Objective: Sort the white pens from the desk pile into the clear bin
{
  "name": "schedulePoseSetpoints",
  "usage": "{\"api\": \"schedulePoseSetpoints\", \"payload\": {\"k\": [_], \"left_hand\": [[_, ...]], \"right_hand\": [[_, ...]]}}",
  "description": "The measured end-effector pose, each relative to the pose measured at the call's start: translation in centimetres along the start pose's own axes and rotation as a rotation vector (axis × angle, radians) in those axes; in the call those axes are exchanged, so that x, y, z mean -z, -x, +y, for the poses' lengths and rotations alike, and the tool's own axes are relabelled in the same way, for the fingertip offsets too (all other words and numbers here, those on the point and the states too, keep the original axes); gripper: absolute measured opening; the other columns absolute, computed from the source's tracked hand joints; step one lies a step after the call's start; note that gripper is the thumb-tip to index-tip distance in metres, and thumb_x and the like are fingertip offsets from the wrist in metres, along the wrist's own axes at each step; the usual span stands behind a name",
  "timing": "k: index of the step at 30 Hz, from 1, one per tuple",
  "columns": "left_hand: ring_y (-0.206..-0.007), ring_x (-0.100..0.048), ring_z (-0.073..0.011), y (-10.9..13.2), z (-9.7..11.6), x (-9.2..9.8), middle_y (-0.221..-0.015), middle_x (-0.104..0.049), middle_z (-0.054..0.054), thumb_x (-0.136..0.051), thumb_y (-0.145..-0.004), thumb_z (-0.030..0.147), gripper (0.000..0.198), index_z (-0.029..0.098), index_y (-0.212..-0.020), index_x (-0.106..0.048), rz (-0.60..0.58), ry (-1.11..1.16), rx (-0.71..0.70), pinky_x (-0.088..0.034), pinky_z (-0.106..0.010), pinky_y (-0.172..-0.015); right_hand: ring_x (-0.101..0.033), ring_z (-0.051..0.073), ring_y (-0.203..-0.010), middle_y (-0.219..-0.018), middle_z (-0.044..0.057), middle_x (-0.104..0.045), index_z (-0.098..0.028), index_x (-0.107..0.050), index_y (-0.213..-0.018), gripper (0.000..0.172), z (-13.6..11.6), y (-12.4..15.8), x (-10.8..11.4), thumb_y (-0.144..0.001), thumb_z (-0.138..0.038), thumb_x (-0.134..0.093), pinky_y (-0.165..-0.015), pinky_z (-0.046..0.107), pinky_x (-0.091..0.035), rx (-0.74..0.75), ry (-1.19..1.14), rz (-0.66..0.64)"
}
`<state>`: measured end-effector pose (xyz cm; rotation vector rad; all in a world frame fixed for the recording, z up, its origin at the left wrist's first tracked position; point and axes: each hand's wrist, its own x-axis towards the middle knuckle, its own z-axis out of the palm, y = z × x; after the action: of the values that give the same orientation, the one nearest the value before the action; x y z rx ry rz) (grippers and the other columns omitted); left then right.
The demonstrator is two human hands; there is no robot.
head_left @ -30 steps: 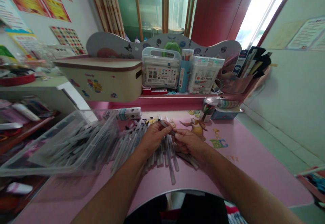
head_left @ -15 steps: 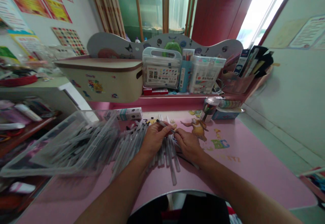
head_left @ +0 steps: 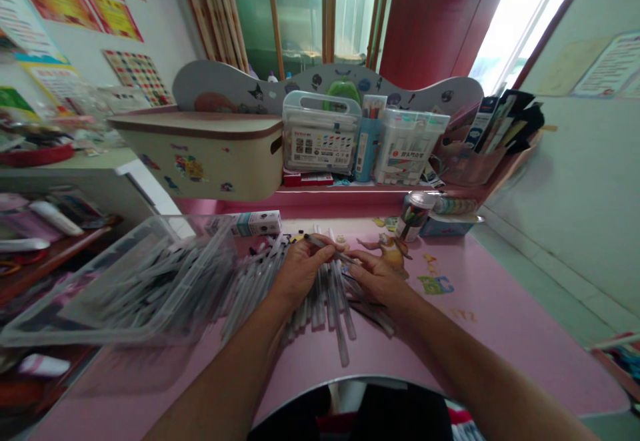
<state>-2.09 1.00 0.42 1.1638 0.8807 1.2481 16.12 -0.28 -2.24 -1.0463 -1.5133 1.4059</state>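
Pens (head_left: 320,311) lie in a loose pile on the pink bench (head_left: 500,334), beside a clear plastic box (head_left: 125,287) holding more of them on the left. Just above the pile, the left hand (head_left: 299,273) and the right hand (head_left: 379,278) each have their grip clenched on one slim grey pen (head_left: 326,247), the left pinching near its dark tip and the right its other end
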Motion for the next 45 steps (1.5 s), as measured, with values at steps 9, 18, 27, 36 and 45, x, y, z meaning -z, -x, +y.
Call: {"api": "schedulePoseSetpoints", "payload": {"k": [9, 18, 27, 36, 45], "left_hand": [[-0.071, -0.067, -0.0150, 0.1, -0.2, 0.0, -0.083, -0.071, -0.003, -0.078, -0.071, 0.045, 0.038, 0.018, -0.087, -0.058, 0.086, 0.165, 0.120, -0.042, -0.020, -0.051], [-0.052, -0.055, -0.0087, 0.5, -0.2, -0.4, -0.065, -0.063, 0.004, -0.072, -0.078, 0.045, 0.041, 0.020, -0.106, -0.055, -0.009, 0.173, 0.131, -0.040, -0.017, -0.046], [-0.033, -0.028, -0.0025, 1.3, 0.6, -0.1, -0.049, -0.050, 0.008, -0.072, -0.078, 0.034, 0.029, 0.020, -0.098, -0.054, -0.387, 0.272, 0.441, -0.018, -0.013, -0.035], [-0.055, -0.060, -0.0094, 1.3, 0.3, -0.4, -0.075, -0.068, -0.005, -0.074, -0.069, 0.018, 0.032, 0.013, -0.099, -0.068, -0.258, 0.400, 0.327, -0.048, -0.019, -0.052], [-0.076, -0.068, -0.0128, 0.5, -0.4, -0.7, -0.089, -0.071, -0.008, -0.066, -0.086, 0.025, 0.015, 0.012, -0.083, -0.072, 0.103, 0.256, 0.260, -0.055, -0.018, -0.060]], "right_hand": [[-0.029, 0.007, -0.043, -0.052, -0.007, -0.036, -0.020, -0.063, -0.076, 0.011, -0.3, 0.0, 0.3, -0.072, -0.029, -0.059, -0.039, 0.019, -0.017, -0.112, -0.148, 0.190], [-0.015, 0.005, -0.037, -0.047, -0.012, -0.026, -0.021, -0.059, -0.083, 0.028, -0.8, 0.0, -0.4, -0.076, -0.047, -0.066, -0.033, 0.017, -0.012, -0.148, -0.312, 0.092], [-0.023, 0.005, -0.038, -0.049, -0.007, -0.034, -0.019, -0.051, -0.066, 0.043, -0.8, 0.3, -0.4, -0.084, -0.058, -0.057, -0.034, 0.018, -0.014, -0.122, -0.266, 0.185], [-0.021, 0.004, -0.033, -0.044, -0.010, -0.031, -0.021, -0.042, -0.061, 0.044, -0.2, -0.3, -0.1, -0.078, -0.054, -0.066, -0.030, 0.016, -0.014, -0.141, -0.398, 0.170], [-0.023, 0.003, -0.035, -0.050, -0.012, -0.036, -0.022, -0.046, -0.074, 0.036, 0.5, -0.8, 0.0, -0.073, -0.045, -0.073, -0.032, 0.015, -0.016, -0.079, -0.393, 0.145]]}}
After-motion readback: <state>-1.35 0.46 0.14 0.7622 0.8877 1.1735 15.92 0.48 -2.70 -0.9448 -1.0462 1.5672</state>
